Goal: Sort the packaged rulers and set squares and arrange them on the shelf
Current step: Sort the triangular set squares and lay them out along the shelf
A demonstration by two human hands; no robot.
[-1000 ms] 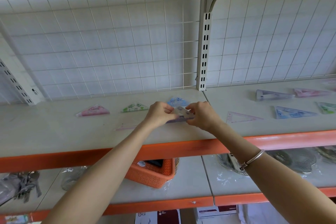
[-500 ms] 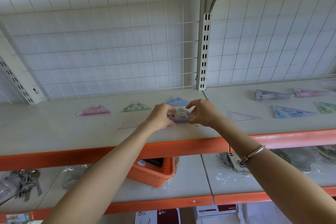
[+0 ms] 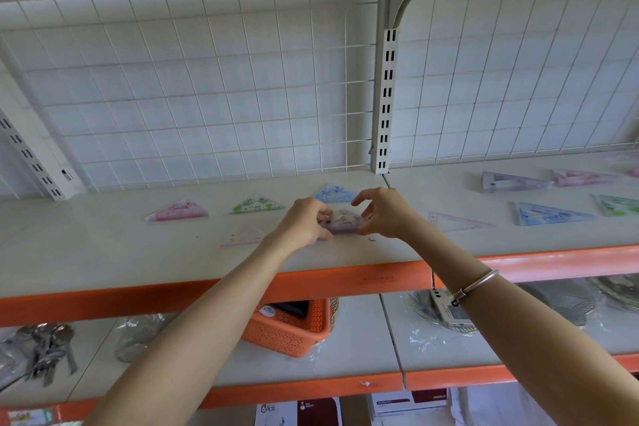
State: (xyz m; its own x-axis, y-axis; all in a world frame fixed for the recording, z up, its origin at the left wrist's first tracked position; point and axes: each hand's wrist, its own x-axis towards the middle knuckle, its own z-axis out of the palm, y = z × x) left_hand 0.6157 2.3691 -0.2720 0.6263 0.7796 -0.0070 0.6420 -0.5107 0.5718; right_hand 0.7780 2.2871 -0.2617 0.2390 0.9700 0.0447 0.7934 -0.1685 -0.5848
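A purple packaged set square [image 3: 342, 222] lies on the white shelf [image 3: 103, 252] near its middle. My left hand [image 3: 304, 221] pinches its left end and my right hand [image 3: 383, 214] pinches its right end, fingers curled. Behind them lies a blue packaged set square [image 3: 333, 193]. A green one [image 3: 256, 205] and a pink one [image 3: 178, 210] lie further left. A loose clear pink set square [image 3: 242, 239] rests left of my left wrist, another [image 3: 456, 222] right of my right hand.
More packaged set squares lie on the right shelf section: grey [image 3: 511, 181], pink [image 3: 581, 177], blue [image 3: 549, 214], green [image 3: 619, 205]. A wire grid [image 3: 207, 97] backs the shelf. Below stand an orange basket [image 3: 294, 328], bagged spoons [image 3: 45, 346] and wire items [image 3: 560, 304].
Both hands have lowered the purple packaged set square onto the shelf and moved it slightly back; my right fingers have spread a little.
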